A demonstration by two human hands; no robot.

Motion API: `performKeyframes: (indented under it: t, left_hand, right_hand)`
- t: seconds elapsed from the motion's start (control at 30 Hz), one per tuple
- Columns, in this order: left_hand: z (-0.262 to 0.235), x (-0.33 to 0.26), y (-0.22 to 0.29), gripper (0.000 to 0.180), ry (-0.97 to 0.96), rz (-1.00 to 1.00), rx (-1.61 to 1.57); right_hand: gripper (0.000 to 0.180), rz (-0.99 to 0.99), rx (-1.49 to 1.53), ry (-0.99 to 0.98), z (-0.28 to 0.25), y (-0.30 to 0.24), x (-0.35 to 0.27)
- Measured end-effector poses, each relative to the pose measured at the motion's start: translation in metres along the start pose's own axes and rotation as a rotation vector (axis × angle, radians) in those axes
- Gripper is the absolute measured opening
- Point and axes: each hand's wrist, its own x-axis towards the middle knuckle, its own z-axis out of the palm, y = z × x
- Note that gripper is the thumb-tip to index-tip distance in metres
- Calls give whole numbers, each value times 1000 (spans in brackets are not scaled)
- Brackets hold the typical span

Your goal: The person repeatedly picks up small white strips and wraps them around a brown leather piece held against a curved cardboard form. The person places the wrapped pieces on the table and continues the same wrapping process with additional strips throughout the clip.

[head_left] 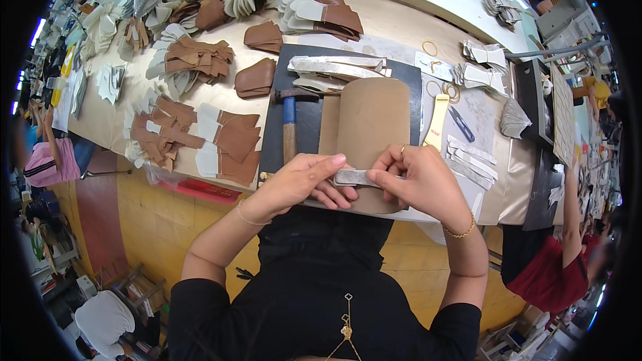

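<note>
Both hands are pinching a small grey strip [352, 177] over a tan leather panel [369, 127]; left hand [301, 184] and right hand [418, 184] are closing fingers on its ends; a hammer [289, 124] is lying just beside.

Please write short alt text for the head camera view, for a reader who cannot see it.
Seen from above, a person's left hand and right hand together hold a small pale strip over a tan sheet on a dark mat. A hammer lies on the mat, and brown cut pieces cover the table.
</note>
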Motion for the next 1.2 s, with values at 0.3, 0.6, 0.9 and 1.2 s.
performKeyframes:
  t: [0.3, 0.6, 0.9, 1.2]
  left_hand:
    - [-1, 0, 1, 46, -12, -5, 19]
    - [0, 1, -2, 25, 17, -16, 0]
    - [-2, 3, -3, 24, 22, -4, -34]
    - [-4, 6, -7, 23, 38, 0, -54]
  right_hand:
    - [19, -24, -35, -10, -1, 3, 3]
    - [18, -38, -62, 0, 0, 5, 2]
    - [19, -78, -91, 72, -16, 20, -10]
    - [22, -101, 6, 114, -12, 36, -6]
